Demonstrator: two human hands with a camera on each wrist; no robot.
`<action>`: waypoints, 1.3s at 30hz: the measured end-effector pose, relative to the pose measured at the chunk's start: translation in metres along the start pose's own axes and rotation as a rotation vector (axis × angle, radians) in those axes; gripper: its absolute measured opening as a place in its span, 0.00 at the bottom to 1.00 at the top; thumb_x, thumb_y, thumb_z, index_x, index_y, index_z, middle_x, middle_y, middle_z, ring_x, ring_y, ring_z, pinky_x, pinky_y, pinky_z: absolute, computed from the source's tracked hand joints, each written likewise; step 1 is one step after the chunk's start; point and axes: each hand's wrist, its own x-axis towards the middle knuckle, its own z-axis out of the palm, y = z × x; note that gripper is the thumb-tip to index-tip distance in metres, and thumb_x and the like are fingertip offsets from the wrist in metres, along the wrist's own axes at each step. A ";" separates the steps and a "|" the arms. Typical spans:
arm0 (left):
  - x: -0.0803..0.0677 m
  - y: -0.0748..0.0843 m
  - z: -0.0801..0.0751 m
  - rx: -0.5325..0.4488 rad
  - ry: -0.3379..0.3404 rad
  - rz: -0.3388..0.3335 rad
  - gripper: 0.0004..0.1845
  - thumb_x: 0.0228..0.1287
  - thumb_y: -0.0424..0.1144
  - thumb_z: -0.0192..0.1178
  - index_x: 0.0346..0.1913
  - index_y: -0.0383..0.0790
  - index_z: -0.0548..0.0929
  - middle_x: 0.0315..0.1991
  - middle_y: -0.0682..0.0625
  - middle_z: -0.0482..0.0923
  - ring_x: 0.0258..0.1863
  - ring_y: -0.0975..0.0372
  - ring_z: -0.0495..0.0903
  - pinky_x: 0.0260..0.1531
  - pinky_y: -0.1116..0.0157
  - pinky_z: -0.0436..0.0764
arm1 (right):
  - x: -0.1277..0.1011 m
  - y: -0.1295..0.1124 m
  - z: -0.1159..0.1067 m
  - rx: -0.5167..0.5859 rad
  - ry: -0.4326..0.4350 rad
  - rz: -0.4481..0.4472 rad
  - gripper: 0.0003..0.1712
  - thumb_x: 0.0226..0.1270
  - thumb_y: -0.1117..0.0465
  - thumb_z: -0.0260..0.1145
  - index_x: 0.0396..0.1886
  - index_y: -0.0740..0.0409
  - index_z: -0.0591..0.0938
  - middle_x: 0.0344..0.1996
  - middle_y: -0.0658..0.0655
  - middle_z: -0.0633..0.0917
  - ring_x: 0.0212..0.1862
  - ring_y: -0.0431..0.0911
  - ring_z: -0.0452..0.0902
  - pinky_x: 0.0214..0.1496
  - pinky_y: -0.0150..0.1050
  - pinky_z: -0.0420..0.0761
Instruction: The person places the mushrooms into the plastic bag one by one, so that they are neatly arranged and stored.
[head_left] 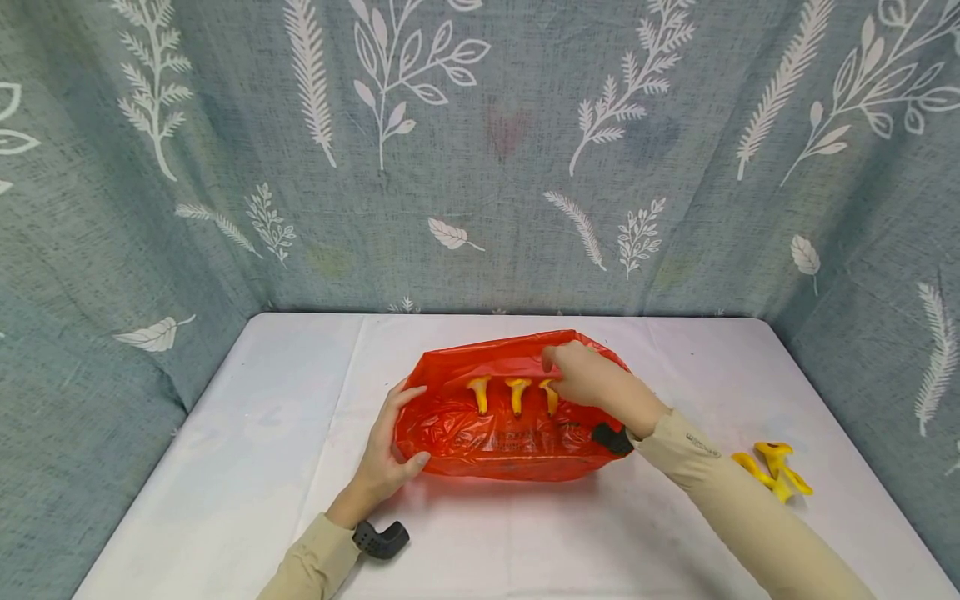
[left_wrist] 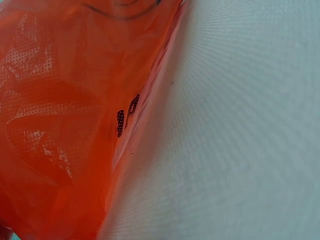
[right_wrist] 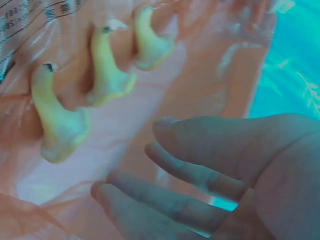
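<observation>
A red plastic bag (head_left: 498, 446) lies on the table with its mouth spread. My left hand (head_left: 382, 458) holds the bag's left end, fingers at the back edge and thumb over the front rim. Three yellow chanterelle mushrooms, a left one (head_left: 480, 394), a middle one (head_left: 517, 396) and a right one (head_left: 551, 397), lie in a row inside. Above the right one, my right hand (head_left: 588, 375) reaches over the bag. In the right wrist view its thumb and fingers are apart, with nothing between them. The left wrist view shows only the bag (left_wrist: 65, 125) and tablecloth.
More yellow mushrooms (head_left: 780, 471) lie in a small cluster on the right side of the table, beyond the right sleeve (head_left: 735, 492). A white cloth (head_left: 315, 375) covers the table. Grey-green curtains (head_left: 480, 200) with white leaf prints surround it at the back and sides.
</observation>
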 end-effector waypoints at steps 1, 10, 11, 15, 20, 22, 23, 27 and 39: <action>0.000 0.000 0.000 0.000 -0.001 -0.001 0.42 0.51 0.48 0.67 0.66 0.27 0.67 0.69 0.33 0.63 0.69 0.51 0.64 0.67 0.64 0.63 | -0.002 0.000 -0.001 0.004 0.013 -0.008 0.09 0.65 0.70 0.64 0.45 0.66 0.81 0.32 0.57 0.84 0.31 0.45 0.72 0.35 0.36 0.75; 0.000 0.002 0.000 -0.011 0.001 0.011 0.42 0.50 0.47 0.67 0.67 0.29 0.67 0.68 0.33 0.63 0.69 0.48 0.63 0.70 0.62 0.60 | -0.022 0.001 -0.011 0.065 0.160 -0.127 0.05 0.64 0.70 0.65 0.39 0.63 0.83 0.35 0.57 0.85 0.35 0.49 0.78 0.41 0.44 0.81; 0.000 0.002 0.000 -0.011 0.000 0.010 0.42 0.50 0.47 0.67 0.67 0.29 0.67 0.69 0.33 0.63 0.69 0.48 0.63 0.70 0.62 0.60 | -0.024 0.001 -0.012 0.077 0.175 -0.137 0.05 0.64 0.71 0.65 0.39 0.63 0.83 0.35 0.57 0.85 0.36 0.49 0.79 0.41 0.45 0.81; 0.000 0.002 0.000 -0.010 -0.002 0.006 0.42 0.51 0.47 0.67 0.67 0.28 0.67 0.69 0.33 0.63 0.69 0.48 0.63 0.69 0.63 0.60 | -0.031 0.004 -0.015 0.105 0.243 -0.169 0.04 0.63 0.69 0.68 0.38 0.61 0.84 0.34 0.54 0.85 0.39 0.49 0.81 0.44 0.46 0.82; -0.001 0.001 -0.001 -0.002 -0.003 0.008 0.42 0.52 0.48 0.67 0.67 0.29 0.67 0.68 0.32 0.63 0.69 0.49 0.63 0.68 0.63 0.62 | -0.042 0.010 -0.015 0.182 0.344 -0.203 0.05 0.62 0.70 0.69 0.37 0.60 0.85 0.35 0.53 0.87 0.42 0.50 0.84 0.47 0.48 0.83; -0.002 0.001 -0.001 -0.001 -0.003 0.009 0.42 0.52 0.48 0.67 0.67 0.28 0.67 0.68 0.32 0.63 0.69 0.50 0.64 0.68 0.64 0.63 | -0.047 0.013 -0.015 0.233 0.377 -0.207 0.05 0.62 0.70 0.68 0.37 0.60 0.85 0.36 0.53 0.87 0.42 0.50 0.84 0.47 0.47 0.84; -0.002 0.001 -0.001 0.001 -0.002 0.009 0.42 0.52 0.48 0.67 0.67 0.28 0.67 0.68 0.32 0.63 0.69 0.50 0.64 0.67 0.64 0.63 | -0.049 0.015 -0.015 0.258 0.392 -0.205 0.05 0.63 0.70 0.68 0.37 0.59 0.85 0.36 0.52 0.87 0.43 0.49 0.85 0.46 0.47 0.84; -0.002 0.001 -0.001 0.001 -0.002 0.015 0.42 0.53 0.49 0.66 0.66 0.28 0.67 0.68 0.31 0.63 0.68 0.49 0.64 0.67 0.64 0.63 | -0.060 0.021 -0.017 0.351 0.461 -0.185 0.05 0.65 0.69 0.67 0.38 0.57 0.86 0.36 0.52 0.87 0.44 0.48 0.84 0.44 0.43 0.85; 0.000 0.001 -0.002 -0.016 -0.011 0.003 0.42 0.52 0.48 0.67 0.67 0.29 0.66 0.69 0.34 0.62 0.69 0.49 0.63 0.68 0.63 0.63 | -0.099 0.045 -0.023 0.590 0.643 -0.210 0.09 0.68 0.70 0.64 0.46 0.61 0.85 0.44 0.57 0.87 0.47 0.41 0.82 0.49 0.29 0.81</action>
